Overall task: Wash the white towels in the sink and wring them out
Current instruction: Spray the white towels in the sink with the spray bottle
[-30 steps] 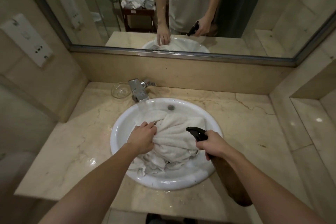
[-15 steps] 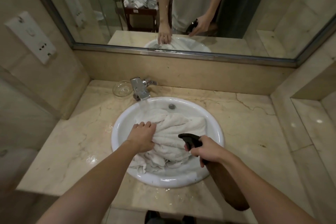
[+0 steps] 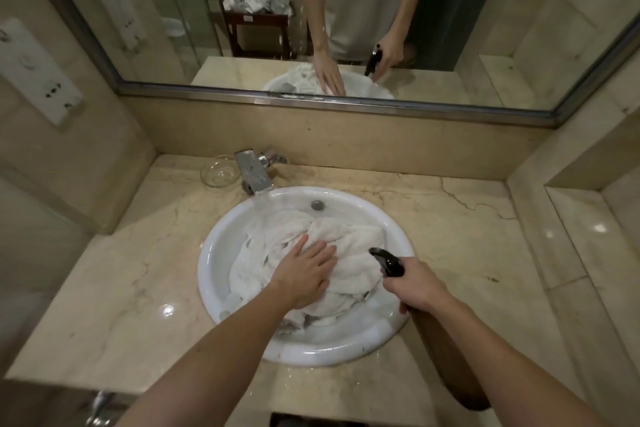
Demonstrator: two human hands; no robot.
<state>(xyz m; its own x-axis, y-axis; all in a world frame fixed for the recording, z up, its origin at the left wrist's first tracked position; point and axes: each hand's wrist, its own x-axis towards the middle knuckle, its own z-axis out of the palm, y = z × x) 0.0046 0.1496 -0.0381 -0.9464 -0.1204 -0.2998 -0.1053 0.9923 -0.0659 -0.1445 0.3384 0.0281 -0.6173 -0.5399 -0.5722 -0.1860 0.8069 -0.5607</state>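
Towels (image 3: 332,253) lie heaped in the sink (image 3: 221,274), directly under the left hand (image 3: 306,274), fingers flat and pressing; right hand (image 3: 417,288) grips a spray bottle (image 3: 389,262), nozzle aimed at them.

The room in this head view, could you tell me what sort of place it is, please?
Most likely a hotel bathroom. A round white sink is set in a marble counter under a wide wall mirror, with a chrome faucet behind it. The mirror reflects a glass shower door and folded towels on a stool.
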